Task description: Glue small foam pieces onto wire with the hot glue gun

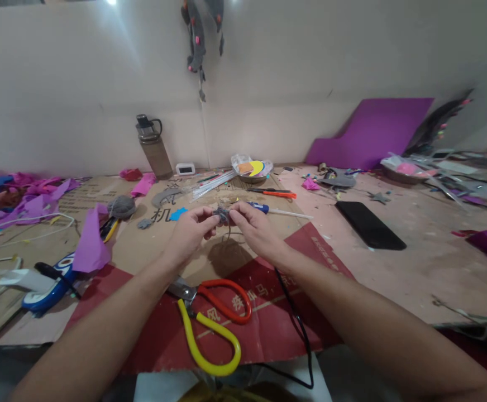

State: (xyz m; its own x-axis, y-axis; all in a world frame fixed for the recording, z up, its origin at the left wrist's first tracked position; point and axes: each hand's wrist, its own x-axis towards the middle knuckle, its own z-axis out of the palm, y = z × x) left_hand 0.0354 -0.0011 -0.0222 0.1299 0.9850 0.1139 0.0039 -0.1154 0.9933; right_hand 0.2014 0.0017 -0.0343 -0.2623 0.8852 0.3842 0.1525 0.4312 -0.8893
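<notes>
Slip and Snag Hazards at the Grey Piece

Hand state: the left hand (193,226) and the right hand (249,223) are nearly together, fingertips drawn narrow in a pinch on a small grey piece (222,214). The grey piece is raised above the cardboard (155,231), ahead of the scissors (188,293). A thin strand (228,233) hangs below it; where the strand ends is unclear.

Slip: the grip covers much of the grey piece. Because the piece is small, uneven pressure could roll it out of the fingertips or bend its edge. The exact contact points are too small to verify.

Strand: if the strand is attached, a catch on the cardboard could twist the piece or tug it downward.

Scissors: they lie between the forearms, blades close to the left forearm and handles towards the near edge. A lowered wrist could meet the metal; a backward sweep of the arm could push the scissors towards that edge.

Cord: a black cord (297,318) runs from beside the right forearm over the near edge. A sideways arm movement could hook it and jolt the grip.

Blue tool: the blue tool (260,207) lies just beyond the right hand. An outward push of the knuckles could roll it into the orange knife (279,194).
</notes>
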